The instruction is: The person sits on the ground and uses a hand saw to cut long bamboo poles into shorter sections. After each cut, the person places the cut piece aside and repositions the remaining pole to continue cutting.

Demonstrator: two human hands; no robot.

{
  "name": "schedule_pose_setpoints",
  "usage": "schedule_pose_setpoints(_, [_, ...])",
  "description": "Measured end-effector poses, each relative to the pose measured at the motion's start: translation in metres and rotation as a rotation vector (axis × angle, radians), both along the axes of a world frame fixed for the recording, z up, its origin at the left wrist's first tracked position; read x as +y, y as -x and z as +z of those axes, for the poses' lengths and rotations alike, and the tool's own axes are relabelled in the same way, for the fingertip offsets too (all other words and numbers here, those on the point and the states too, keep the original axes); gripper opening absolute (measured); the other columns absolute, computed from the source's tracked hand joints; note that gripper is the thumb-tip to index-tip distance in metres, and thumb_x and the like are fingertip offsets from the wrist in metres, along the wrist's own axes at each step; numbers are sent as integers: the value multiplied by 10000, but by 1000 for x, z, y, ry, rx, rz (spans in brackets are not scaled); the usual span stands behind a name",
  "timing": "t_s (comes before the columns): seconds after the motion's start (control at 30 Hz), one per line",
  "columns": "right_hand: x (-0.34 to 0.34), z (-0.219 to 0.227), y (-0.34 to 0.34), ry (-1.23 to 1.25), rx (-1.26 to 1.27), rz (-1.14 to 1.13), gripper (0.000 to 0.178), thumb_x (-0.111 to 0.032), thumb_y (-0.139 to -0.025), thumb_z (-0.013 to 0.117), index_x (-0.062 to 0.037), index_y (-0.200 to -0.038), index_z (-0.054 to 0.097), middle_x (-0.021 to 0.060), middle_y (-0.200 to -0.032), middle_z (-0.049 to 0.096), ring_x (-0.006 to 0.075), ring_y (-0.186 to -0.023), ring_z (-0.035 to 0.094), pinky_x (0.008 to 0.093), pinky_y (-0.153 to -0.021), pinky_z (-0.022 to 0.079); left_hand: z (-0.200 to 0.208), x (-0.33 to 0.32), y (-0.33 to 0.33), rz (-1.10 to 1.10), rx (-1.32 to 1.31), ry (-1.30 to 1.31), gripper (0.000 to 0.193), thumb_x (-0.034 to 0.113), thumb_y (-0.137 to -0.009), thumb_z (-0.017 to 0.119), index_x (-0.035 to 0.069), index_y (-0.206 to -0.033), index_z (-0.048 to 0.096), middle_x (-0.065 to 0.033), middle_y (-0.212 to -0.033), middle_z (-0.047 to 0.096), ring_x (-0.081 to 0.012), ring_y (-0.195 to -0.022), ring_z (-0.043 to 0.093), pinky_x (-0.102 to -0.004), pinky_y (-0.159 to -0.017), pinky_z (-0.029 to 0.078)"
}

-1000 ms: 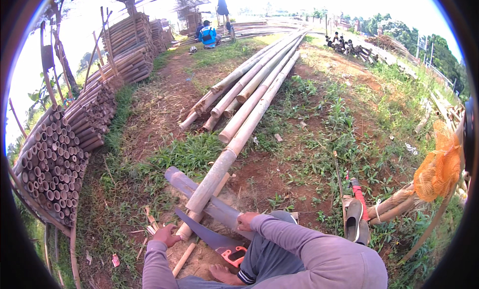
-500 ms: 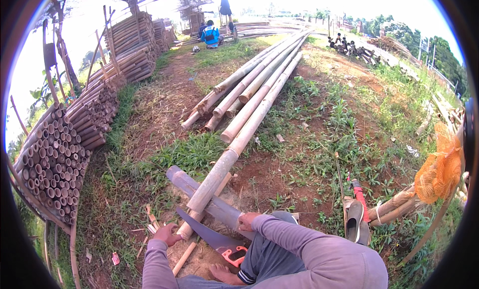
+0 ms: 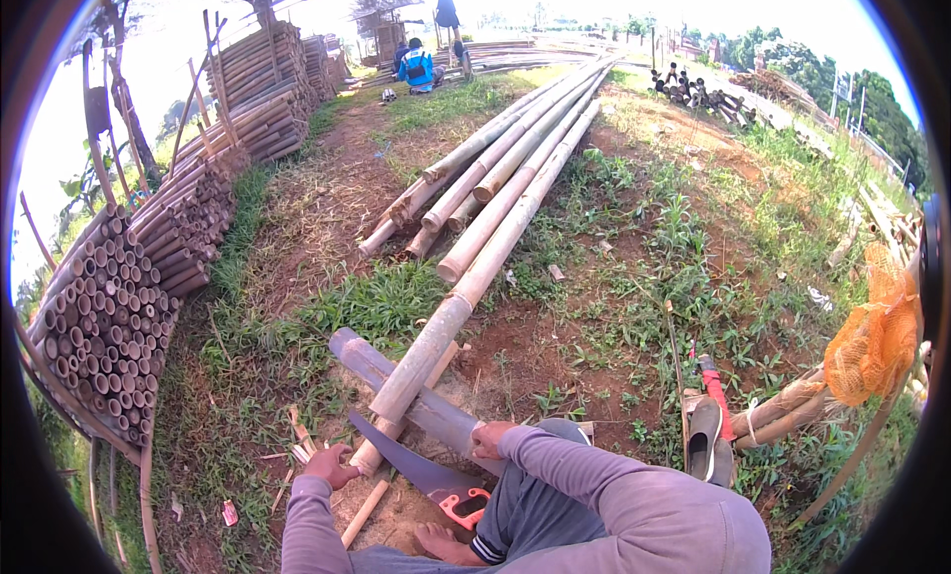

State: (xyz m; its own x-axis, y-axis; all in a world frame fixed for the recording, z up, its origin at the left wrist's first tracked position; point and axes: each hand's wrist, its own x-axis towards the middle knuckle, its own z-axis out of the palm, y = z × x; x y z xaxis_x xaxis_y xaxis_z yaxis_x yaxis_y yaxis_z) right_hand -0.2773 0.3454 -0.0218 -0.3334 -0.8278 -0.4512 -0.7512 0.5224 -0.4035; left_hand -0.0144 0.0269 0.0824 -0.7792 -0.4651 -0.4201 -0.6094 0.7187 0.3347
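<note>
A long bamboo pole (image 3: 436, 341) reaches toward me from the pile, its near end resting across a thick grey pole (image 3: 365, 358). Below that end, a shorter bamboo piece (image 3: 384, 437) slants toward my left hand (image 3: 330, 467), whose curled fingers and thumb touch its near end. My right hand (image 3: 487, 440) lies curled over the near part of the grey pole, beside my bent knee; its fingertips are partly hidden. Between my hands rests a handsaw (image 3: 421, 469), its dark blade against the bamboo piece and its orange handle (image 3: 465, 508) by my bare foot. Neither hand touches the saw.
More long bamboo poles (image 3: 505, 168) lie ahead. Stacked bamboo (image 3: 104, 326) stands left. Right are dark shoes (image 3: 704, 437), a red-wrapped tool (image 3: 715, 391) and an orange net (image 3: 874, 326) on tied poles. A person in blue (image 3: 418, 71) sits far back.
</note>
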Motion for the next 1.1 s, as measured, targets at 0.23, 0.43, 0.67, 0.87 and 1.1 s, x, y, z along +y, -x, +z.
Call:
schedule_pose_setpoints(0.23, [-1,-2,-1,7,-22,-34,525,-478,-958,704,-79,-1299,731,195,-1330,730,382,-1263,685,491,-1070,541,-6,-3,-1,-14,21,14,777,494,-837,872,103,-1469,645,-202,-1347,743,-373,-1249,714,-432,-1092,554])
schedule_pose_setpoints(0.43, [0,2,-2,6,-27,-36,533,-493,-953,709,-85,-1294,732,198,-1321,732,383,-1261,685,490,-1064,541,-2,0,0,-12,4,28,757,493,-851,868,124,-1472,644,-193,-1360,738,-371,-1264,706,-437,-1096,552])
schedule_pose_setpoints(0.67, [0,-5,0,29,-9,-24,536,-494,-958,696,-94,-1314,724,216,-1292,743,407,-1223,701,503,-1051,549,-3,-2,1,-12,6,29,735,472,-858,867,130,-1470,645,-192,-1358,738,-372,-1268,704,-441,-1100,551])
schedule_pose_setpoints(0.87, [-2,-4,1,1,-12,3,537,-494,-970,682,-101,-1334,713,225,-1291,743,418,-1217,704,506,-1048,552,3,2,2,-1,9,26,721,458,-860,864,129,-1464,647,-193,-1358,739,-375,-1269,703,-443,-1101,552])
schedule_pose_setpoints(1.1, [0,-6,1,22,1,-2,538,-491,-973,682,-97,-1338,709,219,-1300,742,412,-1223,702,504,-1054,548,7,4,2,-3,-2,22,748,468,-860,858,118,-1481,634,-197,-1371,731,-373,-1274,701,-437,-1100,551])
